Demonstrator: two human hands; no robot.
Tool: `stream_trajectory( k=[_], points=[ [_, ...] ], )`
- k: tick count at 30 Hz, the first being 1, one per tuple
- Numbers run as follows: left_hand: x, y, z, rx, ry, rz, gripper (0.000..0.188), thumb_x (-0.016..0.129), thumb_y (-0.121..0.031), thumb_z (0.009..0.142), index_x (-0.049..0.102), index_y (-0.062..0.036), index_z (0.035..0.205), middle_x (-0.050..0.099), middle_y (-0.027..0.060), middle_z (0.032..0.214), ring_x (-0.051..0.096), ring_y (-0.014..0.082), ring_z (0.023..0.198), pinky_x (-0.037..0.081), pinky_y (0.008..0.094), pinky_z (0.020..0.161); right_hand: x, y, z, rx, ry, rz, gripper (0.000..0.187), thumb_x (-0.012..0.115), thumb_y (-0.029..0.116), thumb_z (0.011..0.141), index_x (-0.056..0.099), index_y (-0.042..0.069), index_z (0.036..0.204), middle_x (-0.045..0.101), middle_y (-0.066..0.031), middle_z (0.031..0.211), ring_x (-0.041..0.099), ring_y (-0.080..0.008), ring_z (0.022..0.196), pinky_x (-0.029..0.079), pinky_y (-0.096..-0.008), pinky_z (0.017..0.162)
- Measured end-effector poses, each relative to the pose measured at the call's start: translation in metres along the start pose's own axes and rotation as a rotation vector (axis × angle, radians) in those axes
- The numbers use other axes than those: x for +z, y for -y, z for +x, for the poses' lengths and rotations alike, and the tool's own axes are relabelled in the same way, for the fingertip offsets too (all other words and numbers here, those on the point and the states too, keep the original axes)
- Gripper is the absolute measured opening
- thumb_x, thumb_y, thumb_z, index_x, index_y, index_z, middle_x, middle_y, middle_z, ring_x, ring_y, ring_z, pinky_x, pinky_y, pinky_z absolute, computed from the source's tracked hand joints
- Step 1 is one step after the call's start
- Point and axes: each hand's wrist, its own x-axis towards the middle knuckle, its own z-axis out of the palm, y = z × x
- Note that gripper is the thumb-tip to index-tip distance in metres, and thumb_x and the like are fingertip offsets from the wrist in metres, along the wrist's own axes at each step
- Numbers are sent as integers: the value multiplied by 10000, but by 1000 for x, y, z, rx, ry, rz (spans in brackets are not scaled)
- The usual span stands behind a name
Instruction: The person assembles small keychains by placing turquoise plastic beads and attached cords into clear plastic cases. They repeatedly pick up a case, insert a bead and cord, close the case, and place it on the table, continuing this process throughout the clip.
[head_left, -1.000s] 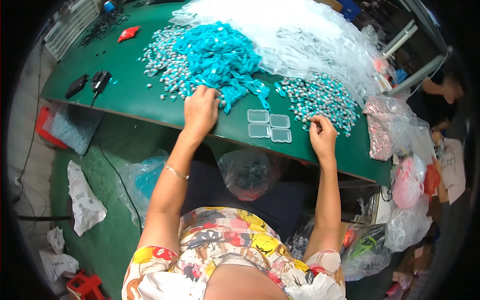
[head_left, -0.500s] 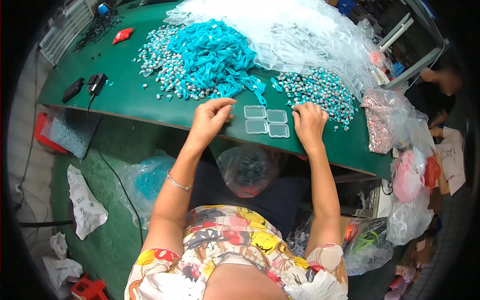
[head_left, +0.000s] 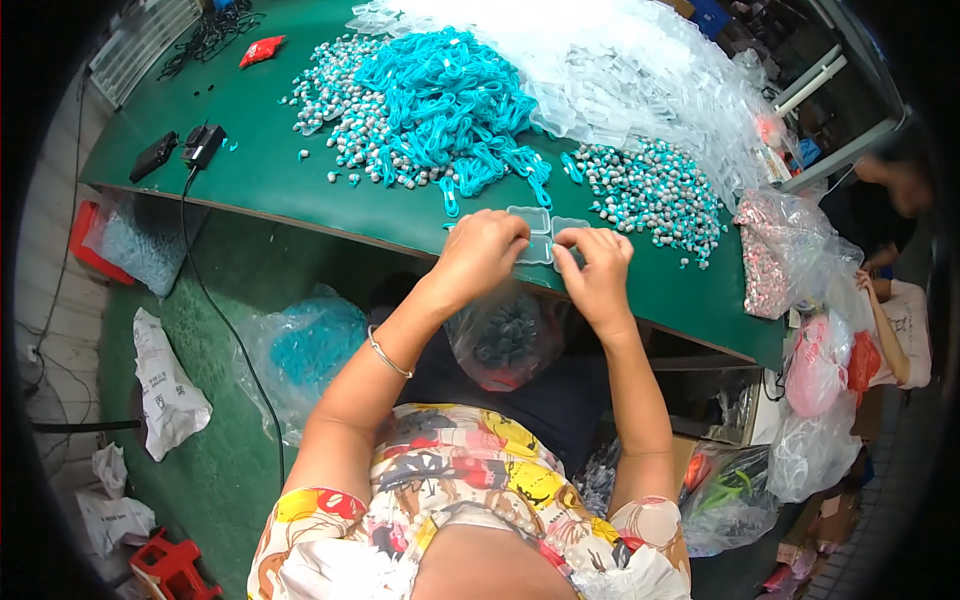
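Short-sleeved top [head_left: 470, 490] with a loud cartoon-ish print, yellow, red, blue and white patches all over. Arms bare from the sleeves down. Thin silver bangle [head_left: 388, 355] on the left wrist.

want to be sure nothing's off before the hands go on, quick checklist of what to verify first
1. Both hands at the clear cases: ok, left hand and right hand both rest on the cases near the table edge.
2. Cases within reach and flat on the table: ok.
3. Whether a case is open or filled: cannot tell, the fingers cover them.
4. Turquoise cords at hand: ok, piled just beyond the left hand.
5. Small bead-like pieces at hand: ok, heap just beyond the right hand.
6. Bag below the edge, open: cannot tell.
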Motion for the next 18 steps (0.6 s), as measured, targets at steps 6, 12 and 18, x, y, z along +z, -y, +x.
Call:
stream_trajectory(
  k=[6,12,18],
  points=[
    [11,-3,-7,26,-58,85,69,694,-60,804,644,-43,848,593,112,906,569,335,883,480,429,751,22,10,-2,-20,13,-96,89,724,148,801,665,134,867,635,-2,878,573,-219,913,320,-450,916],
    [10,-1,-11,-5,-118,34,189,718,-107,791,625,-42,942,563,134,976,562,340,915,473,444,769,19,0,17,-31,-4,-96,67,671,199,852,687,135,864,638,-29,905,585,-232,914,324,-450,891],
    [-2,-2,-16,-15,-22,92,439,789,-212,742,612,-55,1113,558,120,1007,558,330,968,471,437,808,37,-21,63,198,168,-259,157,689,274,845,733,124,860,687,-79,919,614,-266,939,337,-469,881]
  ],
)
